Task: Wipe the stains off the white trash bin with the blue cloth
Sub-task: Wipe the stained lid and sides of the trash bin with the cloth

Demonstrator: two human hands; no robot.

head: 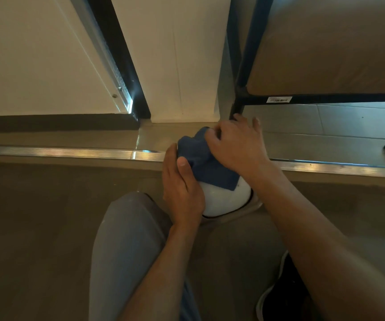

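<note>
The white trash bin [224,200] stands on the floor in front of me, seen from above, its rounded lid showing. The blue cloth [200,158] lies bunched over the lid's far half. My right hand [235,144] presses on the cloth from the right, thumb and forefinger pinching a fold near its far edge, the other fingers spread beyond it. My left hand [182,186] wraps the bin's left side, its thumb lying on the cloth's near edge. No stains show on the visible white part.
A metal door-track strip [71,152] runs across the floor just behind the bin. A white wall and dark door frame [122,66] rise behind. A dark-framed table [326,98] stands at right. My grey-trousered knee [126,239] and black shoe [282,295] are close below.
</note>
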